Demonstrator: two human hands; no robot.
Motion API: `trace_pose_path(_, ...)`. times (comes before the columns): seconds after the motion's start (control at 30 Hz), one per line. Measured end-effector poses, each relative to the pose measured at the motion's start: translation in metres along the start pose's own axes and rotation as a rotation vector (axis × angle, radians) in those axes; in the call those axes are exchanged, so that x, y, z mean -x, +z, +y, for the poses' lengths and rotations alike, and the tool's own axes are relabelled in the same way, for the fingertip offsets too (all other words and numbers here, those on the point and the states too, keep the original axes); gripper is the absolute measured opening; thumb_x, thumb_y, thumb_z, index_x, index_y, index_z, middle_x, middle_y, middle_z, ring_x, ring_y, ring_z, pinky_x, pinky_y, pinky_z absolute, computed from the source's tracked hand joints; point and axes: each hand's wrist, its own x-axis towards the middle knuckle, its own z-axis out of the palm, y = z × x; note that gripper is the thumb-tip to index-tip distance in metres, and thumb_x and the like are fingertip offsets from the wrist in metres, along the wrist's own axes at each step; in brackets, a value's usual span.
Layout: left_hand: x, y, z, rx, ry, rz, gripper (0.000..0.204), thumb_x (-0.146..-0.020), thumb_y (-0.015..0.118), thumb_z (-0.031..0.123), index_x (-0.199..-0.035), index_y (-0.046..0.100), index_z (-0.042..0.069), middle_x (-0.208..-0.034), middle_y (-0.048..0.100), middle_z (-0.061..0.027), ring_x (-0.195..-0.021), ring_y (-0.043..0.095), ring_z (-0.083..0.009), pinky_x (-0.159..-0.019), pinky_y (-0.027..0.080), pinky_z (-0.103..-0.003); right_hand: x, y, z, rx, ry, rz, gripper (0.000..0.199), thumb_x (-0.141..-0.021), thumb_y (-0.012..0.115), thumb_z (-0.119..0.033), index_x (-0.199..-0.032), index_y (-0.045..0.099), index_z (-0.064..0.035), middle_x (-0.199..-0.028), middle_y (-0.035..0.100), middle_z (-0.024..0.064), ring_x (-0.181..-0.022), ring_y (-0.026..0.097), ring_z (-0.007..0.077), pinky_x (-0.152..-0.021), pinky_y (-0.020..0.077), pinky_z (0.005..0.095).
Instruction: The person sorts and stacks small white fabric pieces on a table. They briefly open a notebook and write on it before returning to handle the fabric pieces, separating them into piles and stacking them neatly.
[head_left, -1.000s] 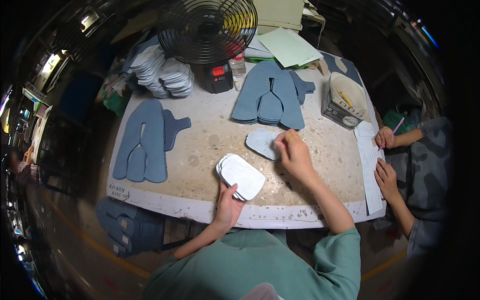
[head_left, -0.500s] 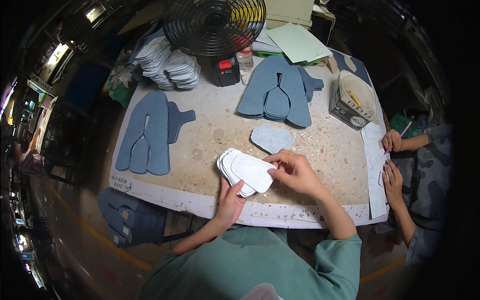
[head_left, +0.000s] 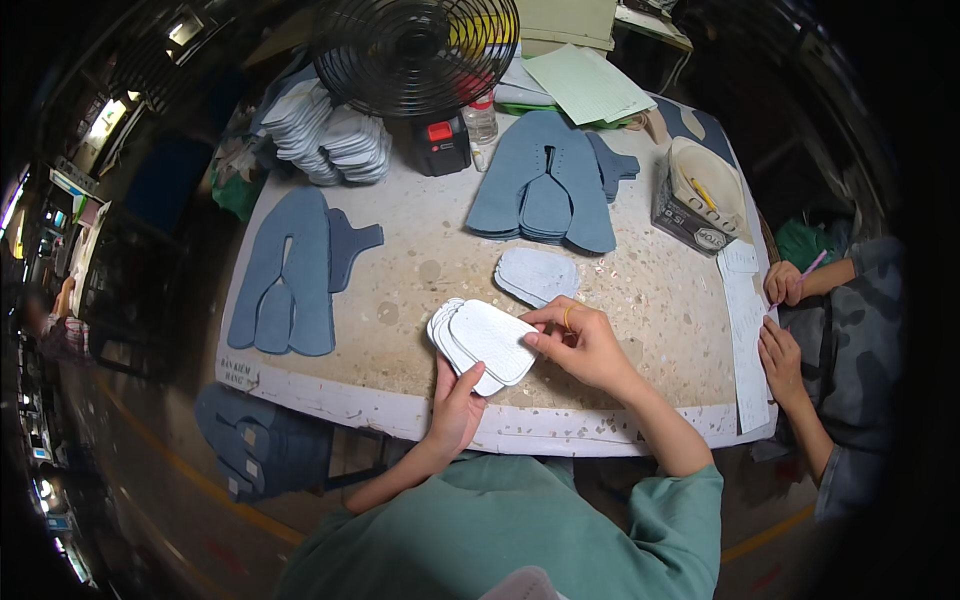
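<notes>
Near the table's front edge my left hand [head_left: 457, 408] grips a fanned stack of white leather pieces [head_left: 486, 345], tongue-shaped with rounded corners, its thumb on top. My right hand [head_left: 575, 345] is closed in a pinch at the right edge of the top piece, thumb above and fingertips partly hidden. Just beyond the hands lie a few overlapping pale grey pieces [head_left: 537, 274] of similar shape. Farther back sits a stack of blue shoe-upper pieces [head_left: 545, 185], and more blue upper pieces [head_left: 283, 270] lie at the left.
Stacks of white pieces [head_left: 325, 135], a black fan [head_left: 416, 50], a black-and-red battery [head_left: 441, 145] and a bottle [head_left: 481, 122] stand at the back. A box [head_left: 697, 195] sits at the right. Beside it a co-worker's hands [head_left: 782, 340] rest by paper strips [head_left: 742, 340].
The top white piece in my hands has shifted on the fanned stack. The pale pieces beyond now show squarer, overlapping edges. The whole view has moved slightly.
</notes>
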Motion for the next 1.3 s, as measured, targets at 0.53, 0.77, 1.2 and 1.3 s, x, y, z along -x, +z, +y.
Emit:
trace_pose_path(0.53, 0.0, 0.004, 0.002, -0.031, -0.009, 0.009, 0.066, -0.095, 0.044, 0.003, -0.151, 0.01, 0.012, -0.148, 0.032, -0.0124, -0.135, 0.039, -0.0252, -0.11, 0.039, -0.042, -0.007, -0.007, 0.0, 0.426, -0.228, 0.237, 0.012, -0.081, 0.07, -0.01, -0.092, 0.072, -0.005, -0.08, 0.06, 0.0087, -0.065, 0.06, 0.0237, -0.059, 0.0505, 0.0336)
trace_pose_path(0.77, 0.001, 0.0, -0.001, -0.001, -0.01, 0.027, 0.06, -0.098, 0.042, 0.012, -0.151, 0.014, 0.012, -0.149, 0.032, -0.0133, -0.136, 0.038, -0.0267, -0.111, 0.038, -0.043, 0.002, -0.004, -0.005, 0.013, -0.012, 0.029, 0.018, -0.083, 0.067, -0.004, -0.1, 0.072, -0.0035, -0.078, 0.06, 0.003, -0.063, 0.057, 0.0098, -0.056, 0.0462, 0.0245)
trace_pose_path(1.2, 0.0, -0.001, -0.002, -0.052, -0.022, 0.034, 0.051, -0.102, 0.035, 0.023, -0.15, 0.018, 0.017, -0.148, 0.034, -0.0123, -0.133, 0.043, -0.0269, -0.107, 0.042, -0.045, -0.003, 0.001, 0.005, 0.049, -0.005, 0.017, 0.02, -0.082, 0.07, -0.007, -0.101, 0.072, -0.003, -0.076, 0.062, 0.0061, -0.06, 0.057, 0.0139, -0.056, 0.0449, 0.0251)
trace_pose_path(1.3, -0.001, 0.0, -0.001, 0.015, -0.04, 0.058, 0.051, -0.102, 0.034, 0.024, -0.15, 0.018, 0.017, -0.147, 0.035, -0.0138, -0.133, 0.044, -0.0282, -0.105, 0.044, -0.047, 0.001, 0.003, -0.004, -0.116, 0.139, -0.059, 0.019, -0.083, 0.068, -0.004, -0.101, 0.072, -0.0024, -0.079, 0.062, 0.0034, -0.062, 0.055, 0.0075, -0.056, 0.0441, 0.0222)
